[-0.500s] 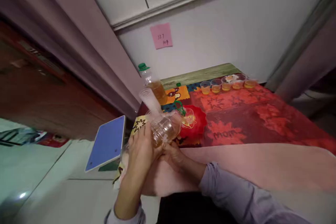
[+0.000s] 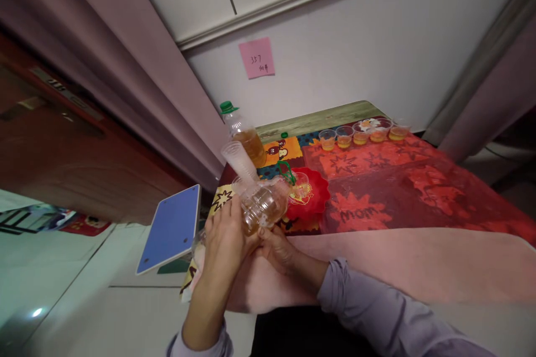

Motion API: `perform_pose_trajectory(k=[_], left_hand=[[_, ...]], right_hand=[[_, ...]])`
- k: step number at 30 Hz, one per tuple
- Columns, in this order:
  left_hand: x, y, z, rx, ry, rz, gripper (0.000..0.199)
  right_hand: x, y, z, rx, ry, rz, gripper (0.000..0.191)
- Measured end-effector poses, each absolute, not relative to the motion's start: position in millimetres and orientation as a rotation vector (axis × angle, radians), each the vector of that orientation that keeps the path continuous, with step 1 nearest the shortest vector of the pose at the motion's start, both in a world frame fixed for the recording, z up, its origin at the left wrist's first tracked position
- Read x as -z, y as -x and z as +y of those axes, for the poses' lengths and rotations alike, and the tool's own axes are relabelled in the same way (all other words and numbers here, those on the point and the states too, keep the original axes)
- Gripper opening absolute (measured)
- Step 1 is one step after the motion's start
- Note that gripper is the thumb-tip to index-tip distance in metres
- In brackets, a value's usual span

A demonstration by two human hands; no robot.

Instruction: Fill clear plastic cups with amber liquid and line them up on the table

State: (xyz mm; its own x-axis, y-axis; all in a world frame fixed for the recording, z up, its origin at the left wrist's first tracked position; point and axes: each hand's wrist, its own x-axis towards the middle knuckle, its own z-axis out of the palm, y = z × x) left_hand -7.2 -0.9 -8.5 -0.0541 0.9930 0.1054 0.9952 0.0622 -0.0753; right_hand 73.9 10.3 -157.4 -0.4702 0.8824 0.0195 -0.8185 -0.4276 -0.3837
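Between my two hands a clear plastic bottle (image 2: 267, 209) of amber liquid lies tilted, its neck pointing right. My left hand (image 2: 225, 237) is wrapped around its base end. My right hand (image 2: 277, 249) grips it from below, near the middle. A green ring (image 2: 286, 172) shows by the neck. The bottle's mouth is at a clear plastic cup (image 2: 302, 183) standing on a red scalloped plate (image 2: 319, 201). How full that cup is, I cannot tell. Just behind the bottle leans a stack of clear cups (image 2: 240, 160).
A second bottle (image 2: 250, 145) with a green cap stands at the back left, near a loose green cap (image 2: 285, 135). Several cups (image 2: 360, 136) with a little amber liquid line the back right. A blue board (image 2: 171, 228) juts out left of the table.
Both hands keep the bottle tilted over the cup in almost the same place. Nothing else has visibly moved.
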Motion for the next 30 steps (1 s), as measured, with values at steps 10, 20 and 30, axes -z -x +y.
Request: perform_pose_trajectory(k=[10,20,30], left_hand=[[8.2,7.5,-0.2,0.014,2.069,-2.169,0.085],[7.0,6.0,0.2,-0.022,2.062,-2.182,0.086],[9.0,8.7,-0.3,0.009,2.066,-2.162,0.085]], right_hand=[[157.3,-75.1,10.1,-2.034,0.252,-0.415,0.062],[153.4,-78.0,10.4,-2.051,0.243,-0.419,0.062],[154.6,-75.6,10.9,-2.044,0.249,-0.416,0.065]])
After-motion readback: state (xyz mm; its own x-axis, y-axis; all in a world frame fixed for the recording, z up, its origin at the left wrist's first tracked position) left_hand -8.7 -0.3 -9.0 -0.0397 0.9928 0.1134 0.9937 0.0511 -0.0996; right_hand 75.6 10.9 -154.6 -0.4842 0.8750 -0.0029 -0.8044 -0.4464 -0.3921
